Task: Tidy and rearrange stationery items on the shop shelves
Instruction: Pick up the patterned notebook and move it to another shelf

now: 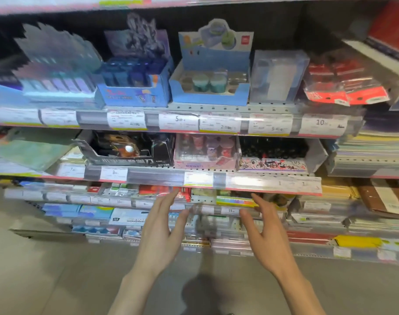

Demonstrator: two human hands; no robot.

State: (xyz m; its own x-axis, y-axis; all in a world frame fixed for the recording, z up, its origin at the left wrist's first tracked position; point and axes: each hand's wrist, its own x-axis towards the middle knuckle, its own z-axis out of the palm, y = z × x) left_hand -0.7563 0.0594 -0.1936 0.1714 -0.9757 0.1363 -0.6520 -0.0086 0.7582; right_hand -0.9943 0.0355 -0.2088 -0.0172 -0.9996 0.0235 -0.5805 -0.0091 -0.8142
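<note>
Shop shelving [216, 108] in tiers, pale perforated metal with price-label strips [178, 121] along the front edges; grey tiled floor [57, 269] at 7 o'clock. Whole view smeared by motion blur; label print mostly unreadable, a few digits only.

Upper tier, 10 to 2 o'clock: row of carded packs [55, 71], lilac and pale blue, outlines jagged, contents not identifiable; blue cardboard display box [132, 87] with dark blue items upright inside; light blue cardboard tray [210, 87] with round wells, two teal tubs seated in it, other wells open; clear plastic case [278, 76]; red-and-clear hanging bags [346, 85], glossy, lying flat.

Middle tier, centre: black display box [128, 151], contents dark and indistinct; pink box [205, 151] of small round-capped pieces; scribble-printed white box [275, 155] packed with black-tipped pens.

Lower tiers, 6 o'clock: flat stationery packs [130, 218], largely hidden behind the hands and blurred. Stacks of notebooks [371, 155] at 3 o'clock, cut off by the frame edge.

Left hand [164, 226] and right hand [266, 230]: raised at 6 o'clock before the lower tiers, apart, palms facing each other, fingers straight and spread, holding nothing. Faint blurred smear between them, not identifiable.
</note>
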